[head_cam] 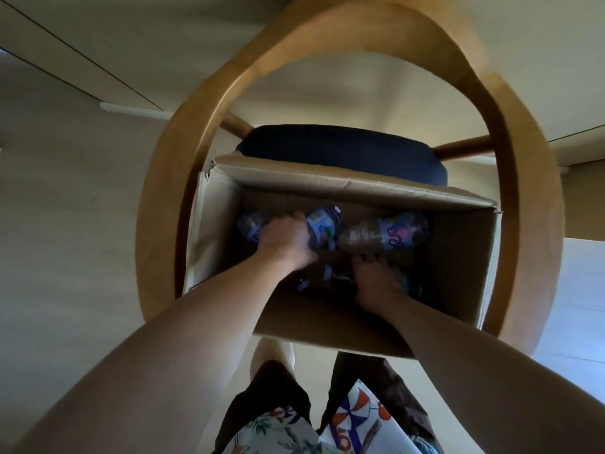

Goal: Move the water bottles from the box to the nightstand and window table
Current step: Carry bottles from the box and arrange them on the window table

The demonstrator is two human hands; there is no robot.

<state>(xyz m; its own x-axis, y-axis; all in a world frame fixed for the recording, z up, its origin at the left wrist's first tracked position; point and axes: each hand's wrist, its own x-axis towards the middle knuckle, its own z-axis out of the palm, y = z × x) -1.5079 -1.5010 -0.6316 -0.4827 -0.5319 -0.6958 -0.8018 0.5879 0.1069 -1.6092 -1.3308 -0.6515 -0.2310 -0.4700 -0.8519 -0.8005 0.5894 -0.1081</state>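
Left hand [284, 240]: down in the box [458, 257], fingers curled over a bottle [322, 226].
Right hand [376, 280]: low in the box, fingers bent downward; cannot tell whether it holds anything.
Second bottle [386, 232]: lying flat, just beyond the right hand.
Box: on a chair [343, 152].
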